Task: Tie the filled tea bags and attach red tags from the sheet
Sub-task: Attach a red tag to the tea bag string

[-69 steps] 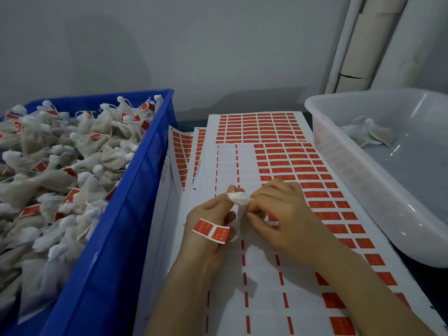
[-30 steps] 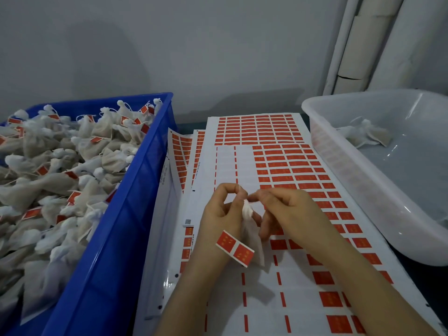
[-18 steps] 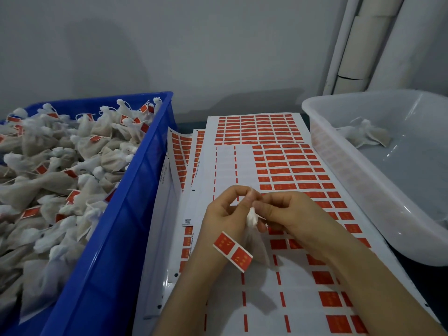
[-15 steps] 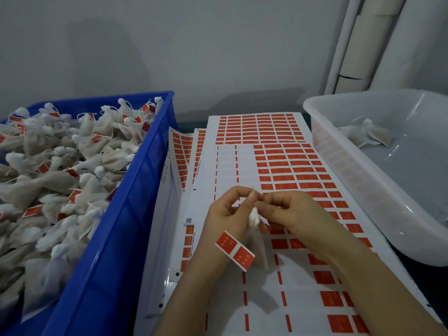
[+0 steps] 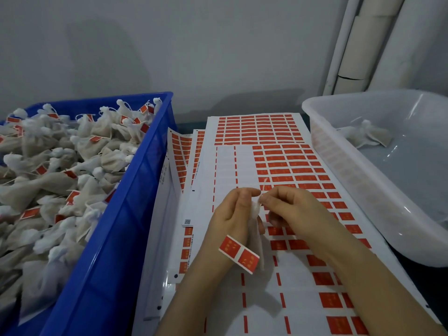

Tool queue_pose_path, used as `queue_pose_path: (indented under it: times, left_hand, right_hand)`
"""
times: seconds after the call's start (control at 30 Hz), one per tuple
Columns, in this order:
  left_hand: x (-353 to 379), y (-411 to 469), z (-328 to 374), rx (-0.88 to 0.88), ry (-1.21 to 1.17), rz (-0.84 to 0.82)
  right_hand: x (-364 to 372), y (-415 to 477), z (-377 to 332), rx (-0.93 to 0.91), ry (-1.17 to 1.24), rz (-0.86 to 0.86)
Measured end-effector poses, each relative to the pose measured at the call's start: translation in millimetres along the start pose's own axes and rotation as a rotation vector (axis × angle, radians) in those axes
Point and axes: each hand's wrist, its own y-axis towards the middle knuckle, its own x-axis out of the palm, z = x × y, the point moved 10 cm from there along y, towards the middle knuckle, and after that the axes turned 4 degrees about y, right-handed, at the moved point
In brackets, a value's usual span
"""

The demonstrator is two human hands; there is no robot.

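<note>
Tea bag (image 5: 256,215) pinched by both hands' fingers, blue crate (image 5: 121,238) left (heaped full), white tub (image 5: 363,190) right

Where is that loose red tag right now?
The red tag sits on the back of the left hand, near the wrist, over the sticker sheet, between the blue crate and the white tub.

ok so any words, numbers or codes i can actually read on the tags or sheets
None can be read.
Red tag stuck on the left hand: pale marks, too blurred.
Tag sheet: small printed code square and edge print lines, too small.
Tags in the blue crate: blurred.
</note>
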Motion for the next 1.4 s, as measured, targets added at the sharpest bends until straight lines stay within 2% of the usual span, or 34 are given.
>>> queue_pose_path:
  times: [0.13, 0.3, 0.47, 0.7, 0.83, 1.0, 1.17, 1.27, 1.4]
  left_hand:
    - [9.2, -1.7, 3.0, 0.031, 0.048, -0.034]
    - [-11.7, -5.4, 17.0, 0.174, 0.118, 0.167]
    - [-5.4, -6.6, 22.3, 0.176, 0.108, 0.107]
    - [1.0, -7.0, 25.2, 0.159, 0.057, 0.041]
    - [3.3, -5.7, 23.1, 0.134, 0.026, 0.026]
    - [-1.7, -8.0, 18.5, 0.090, -0.058, 0.014]
    - [-14.0, -5.8, 19.5, 0.091, -0.048, 0.132]
    - [-25.1, -3.1, 19.8, 0.077, -0.135, 0.205]
    - [-29.8, -4.0, 18.4, 0.060, -0.263, 0.219]
  right_hand:
    - [1.2, -0.7, 6.0, 0.082, 0.215, 0.019]
    - [1.2, -2.1, 6.6, 0.101, 0.387, 0.046]
    - [-4.6, -3.1, 8.4, 0.124, 0.600, 0.138]
    - [-17.7, -1.9, 3.0, 0.104, 0.748, 0.191]
    - [-19.1, -0.5, 2.0, 0.086, 0.736, 0.193]
    - [-24.6, -1.5, -19.4, -0.103, 0.564, 0.116]
    - [-11.0, -4.2, -28.0, -0.163, 0.381, 0.028]
    - [-4.7, -7.3, -34.4, -0.197, 0.314, 0.017]
    - [2.6, -12.6, -40.5, -0.234, 0.195, -0.001]
